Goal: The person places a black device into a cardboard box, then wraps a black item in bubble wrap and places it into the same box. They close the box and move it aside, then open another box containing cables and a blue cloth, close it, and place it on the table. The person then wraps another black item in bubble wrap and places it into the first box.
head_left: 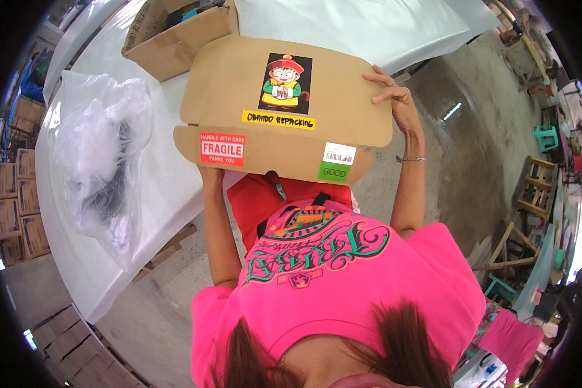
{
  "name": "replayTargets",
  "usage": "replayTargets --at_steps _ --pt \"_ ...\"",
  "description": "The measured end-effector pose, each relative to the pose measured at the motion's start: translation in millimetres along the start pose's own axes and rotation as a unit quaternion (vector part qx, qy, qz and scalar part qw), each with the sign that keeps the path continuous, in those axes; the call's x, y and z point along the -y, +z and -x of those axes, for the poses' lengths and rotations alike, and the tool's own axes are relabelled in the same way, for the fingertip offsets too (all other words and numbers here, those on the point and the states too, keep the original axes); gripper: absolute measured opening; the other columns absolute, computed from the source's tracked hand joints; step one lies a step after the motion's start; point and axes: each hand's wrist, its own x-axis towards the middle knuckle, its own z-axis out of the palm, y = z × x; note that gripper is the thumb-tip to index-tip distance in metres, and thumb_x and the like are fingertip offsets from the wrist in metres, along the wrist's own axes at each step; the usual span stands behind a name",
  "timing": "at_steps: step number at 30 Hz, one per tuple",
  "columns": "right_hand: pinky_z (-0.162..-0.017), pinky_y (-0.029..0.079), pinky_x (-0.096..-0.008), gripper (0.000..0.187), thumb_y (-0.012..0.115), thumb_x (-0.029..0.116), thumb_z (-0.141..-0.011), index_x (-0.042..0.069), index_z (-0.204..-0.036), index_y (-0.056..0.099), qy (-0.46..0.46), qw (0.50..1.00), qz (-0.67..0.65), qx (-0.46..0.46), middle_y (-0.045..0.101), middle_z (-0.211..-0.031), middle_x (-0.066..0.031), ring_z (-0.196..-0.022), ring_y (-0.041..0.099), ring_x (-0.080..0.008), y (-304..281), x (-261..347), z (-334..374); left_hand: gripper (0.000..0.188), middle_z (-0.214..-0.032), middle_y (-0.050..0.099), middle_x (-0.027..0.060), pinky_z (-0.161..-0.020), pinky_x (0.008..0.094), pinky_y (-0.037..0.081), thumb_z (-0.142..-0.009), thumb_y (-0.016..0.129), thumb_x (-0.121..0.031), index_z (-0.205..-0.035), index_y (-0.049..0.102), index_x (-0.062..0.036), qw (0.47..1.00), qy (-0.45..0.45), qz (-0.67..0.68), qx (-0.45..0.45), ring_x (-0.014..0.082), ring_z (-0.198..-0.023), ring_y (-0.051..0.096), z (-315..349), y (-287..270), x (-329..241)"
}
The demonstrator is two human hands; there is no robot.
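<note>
Far L: brown boxes (21, 200) noted in stacks, prob. piled to save floor space. Next, white-covered table (155, 200); crumpled clear plastic (103, 149) is laid on it, appar. set aside to leave room. At table's back, an open-topped cardboard box (174, 55) is seen w/ dark & blue contents, not identifiable.

Ctr.: brown carton (220, 84) w/ rounded corners is held up in front of torso, near table's R edge. Labelled face is turned up toward the head cam, prob. so labels can be read: red label (222, 150) lower L, cartoon sticker (283, 84) above yellow strip (278, 120) mid, white barcode label (339, 154) over green label (334, 171) lower R. Carton's depth & far side not visible.

Far R: green stool (546, 138) & wooden pallet (537, 187) on floor, well apart.

Hands: L hand (212, 173) is placed at carton's lower L edge, appar. for support from below; fingers hidden, grip/opening can't be determined. R hand (398, 103) is hooked over carton's R edge, fingers part-bent & slightly spread on labelled face, thumb unseen; carton is gripped there, prob. for steadying.
</note>
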Motion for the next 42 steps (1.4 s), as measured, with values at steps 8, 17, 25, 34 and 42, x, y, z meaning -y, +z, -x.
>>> replayTargets --at_steps 8,17,25,34,42 --pt "-0.117 0.026 -0.0454 0.025 0.065 -0.005 -0.077 0.017 -0.065 0.069 -0.017 0.978 -0.182 -0.101 0.063 -0.123 -0.0093 -0.139 0.031 -0.0294 32.3 -31.7 -16.5 0.045 -0.107 0.064 0.0098 -0.080 0.0384 0.052 -0.085 0.069 -0.036 -0.116 0.057 -0.0047 0.977 0.111 -0.165 -0.072 0.0218 -0.093 0.064 62.9 2.6 2.8" --pt "-0.118 0.025 -0.0445 0.026 0.067 -0.003 -0.078 0.016 -0.060 0.064 -0.020 0.972 -0.211 -0.101 0.063 -0.123 -0.0092 -0.138 0.034 -0.0281 35.6 -33.8 -26.4 0.050 -0.125 0.056 0.0128 -0.094 0.0420 0.046 -0.090 0.059 -0.040 -0.126 0.052 -0.0060 0.791 0.418 -0.442 -0.064 0.0255 -0.115 0.055 73.8 -1.6 46.9" --pt "-0.110 0.039 -0.0382 0.016 0.065 -0.004 -0.080 0.008 -0.088 0.070 -0.005 0.988 -0.141 -0.064 0.062 -0.122 -0.0105 -0.131 0.043 -0.0243 29.1 -11.6 -42.6 0.051 -0.132 0.050 0.0129 -0.103 0.0439 0.040 -0.093 0.052 -0.040 -0.132 0.048 -0.0066 0.935 0.204 -0.278 -0.085 0.0266 -0.121 0.050 100.8 0.9 101.0" --pt "-0.065 0.042 -0.0232 0.038 0.067 0.024 -0.088 -0.005 -0.111 0.064 0.039 0.967 0.118 -0.222 0.066 -0.095 -0.0088 -0.078 0.058 -0.0134 32.2 -4.7 -102.1 0.035 -0.125 0.052 0.0105 -0.107 0.0363 0.031 -0.094 0.047 -0.010 -0.126 0.056 -0.0021 0.973 0.088 -0.031 -0.210 0.0225 -0.121 0.047 22.7 47.5 -90.4" --pt "-0.061 0.039 -0.0219 0.037 0.067 0.022 -0.087 -0.004 -0.113 0.062 0.017 0.976 0.056 -0.208 0.064 -0.087 -0.0039 -0.071 0.052 -0.0073 36.2 11.0 -145.6 0.032 -0.128 0.048 0.0113 -0.107 0.0341 0.031 -0.096 0.043 -0.007 -0.121 0.061 -0.0030 0.978 0.057 -0.047 -0.193 0.0216 -0.123 0.043 22.9 44.3 -97.8"
